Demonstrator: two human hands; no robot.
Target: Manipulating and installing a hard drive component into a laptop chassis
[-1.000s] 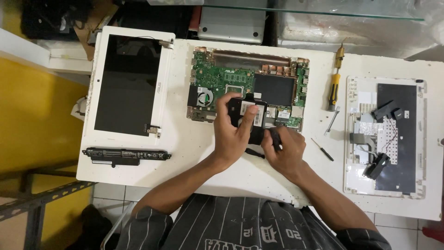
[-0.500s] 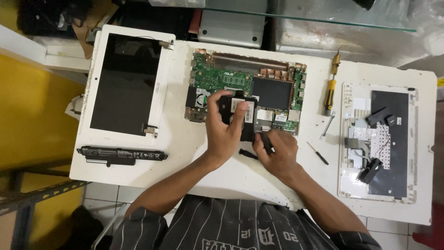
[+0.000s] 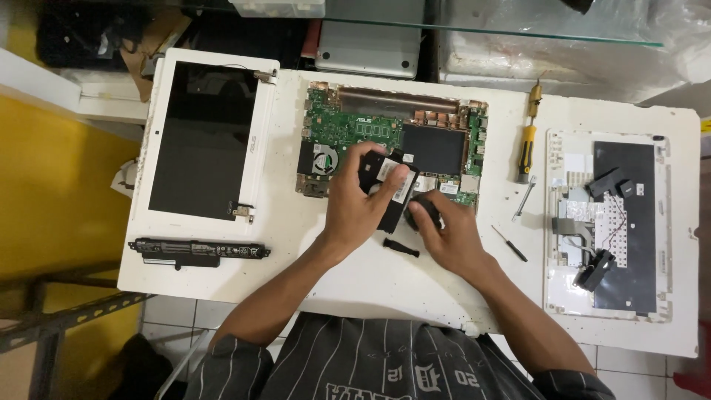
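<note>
**Clerk:** While your left hand [image 3: 355,204] rests on the black drive [image 3: 389,189], log the stage: teardown well advanced. The landmark is the green mainboard [image 3: 392,144], bared, out of its shell, flat on the white tabletop [image 3: 370,274]. Off it already, as things lie: the screen panel [image 3: 204,141] well to its left; the long black battery [image 3: 196,250] below that panel; the keyboard deck [image 3: 618,222] well to its right, face down.

**Checker:** And what is left on the board?

**Clerk:** The fan [image 3: 320,159] at its left end and the copper pipe along its far edge are mounted. The drive lies tilted over the board's near edge. I judge that it is coming out, but seated or free, I cannot tell.

**Checker:** Your hands, then.

**Clerk:** Left hand: palm down, wrist low, fingers [image 3: 389,180] spread narrow across the drive's label, pressing or gripping its top. Right hand [image 3: 452,237]: just right of the drive at the board's near edge, fingers curled tight on a small dark piece [image 3: 424,207], mostly hidden; I cannot tell what kind.

**Checker:** Loose items?

**Clerk:** A short black part [image 3: 401,247] just near of the board between your wrists; a yellow screwdriver [image 3: 527,141] right of the board; two thin drivers [image 3: 511,243] near it.
</note>
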